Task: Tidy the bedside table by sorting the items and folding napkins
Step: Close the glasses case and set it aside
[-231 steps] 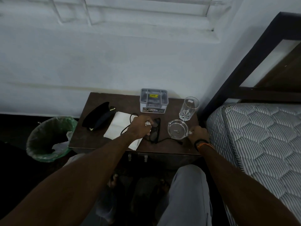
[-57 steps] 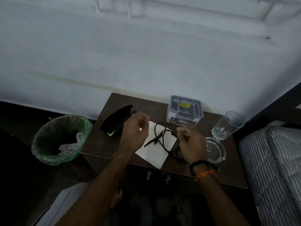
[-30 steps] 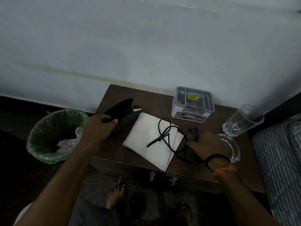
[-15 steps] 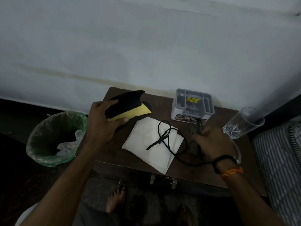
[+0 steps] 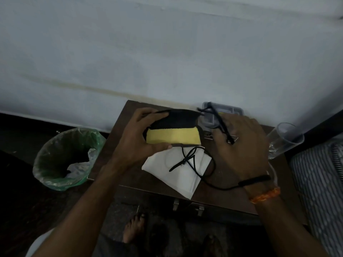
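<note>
Black glasses case [image 5: 174, 130] in left hand [image 5: 135, 143]

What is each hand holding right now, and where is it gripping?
The left hand grips the open glasses case by its left end. The right hand holds the black glasses by the frame, near the case mouth.

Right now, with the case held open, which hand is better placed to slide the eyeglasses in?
The right hand. It already holds the eyeglasses beside the open end of the glasses case. The left hand grips the case, showing its yellow lining, so it is busy steadying it.
</note>
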Tool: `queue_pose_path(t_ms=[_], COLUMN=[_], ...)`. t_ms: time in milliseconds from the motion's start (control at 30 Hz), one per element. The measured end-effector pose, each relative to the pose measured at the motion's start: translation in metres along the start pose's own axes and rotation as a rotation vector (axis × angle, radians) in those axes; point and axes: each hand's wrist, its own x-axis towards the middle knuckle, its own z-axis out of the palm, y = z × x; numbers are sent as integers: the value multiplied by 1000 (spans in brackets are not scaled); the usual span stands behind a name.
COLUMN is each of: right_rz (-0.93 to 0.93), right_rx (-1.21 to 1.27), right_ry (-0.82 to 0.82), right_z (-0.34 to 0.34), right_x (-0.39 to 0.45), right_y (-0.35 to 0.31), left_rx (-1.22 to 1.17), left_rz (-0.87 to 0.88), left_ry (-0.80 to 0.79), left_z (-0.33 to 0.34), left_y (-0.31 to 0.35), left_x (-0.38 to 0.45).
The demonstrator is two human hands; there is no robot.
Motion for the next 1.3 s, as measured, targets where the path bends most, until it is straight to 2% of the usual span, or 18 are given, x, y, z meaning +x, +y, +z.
queue_pose_path(t_ms=[133, 267, 1000, 1200, 1300], right_rz=[-219, -299, -282, -254, -264], right_rx=[8, -53, -106, -41, 39], right_ry=[-87, -130, -379, -319, -159], right_z=[12, 23, 34, 33, 30], right_x=[-3, -6, -8, -9, -9], right_y=[-20, -28, -45, -49, -46], left_rx=[-34, -67, -8, -48, -44], left_rz=[92, 145, 135, 134, 128], left_ry=[-89, -87, -124, -67, -59], left_z=[11, 14, 14, 11, 7], left_y=[12, 14, 10, 12, 12], left_x=[2, 3, 0, 4, 3])
